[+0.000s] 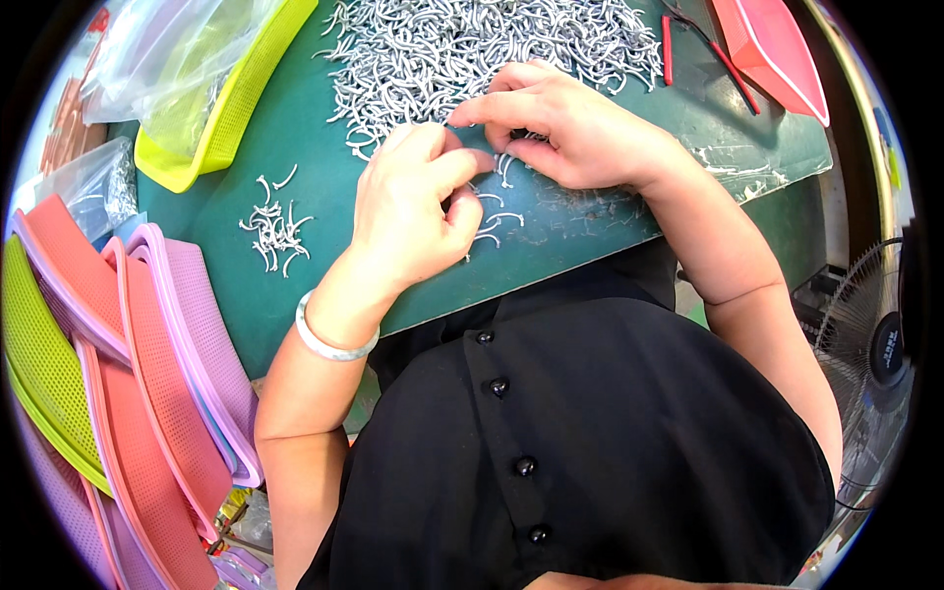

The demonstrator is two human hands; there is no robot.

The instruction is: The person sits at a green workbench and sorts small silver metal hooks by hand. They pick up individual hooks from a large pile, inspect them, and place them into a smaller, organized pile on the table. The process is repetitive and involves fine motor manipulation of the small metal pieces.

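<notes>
A large heap of short, curved grey pieces (472, 44), like little bent tubes or cords, covers the far part of the green table (324, 128). My left hand (408, 202) is closed at the heap's near edge, fingers curled and the index tip pointing right. Close beside it, my right hand (565, 128) has its fingers bent, its index reaching over to the left hand. Whatever either hand pinches is too small or hidden to make out. Several loose grey pieces (503, 216) lie just below the fingers. A smaller cluster of pieces (275, 234) sits apart on the left.
A yellow-green basket (211, 138) with clear plastic bags (177, 59) stands at the far left. Stacked purple, pink and green baskets (147, 393) crowd the left side. Red-handled pliers or cutters (728, 74) lie near a pink tray (772, 59). A fan (875, 334) is at right.
</notes>
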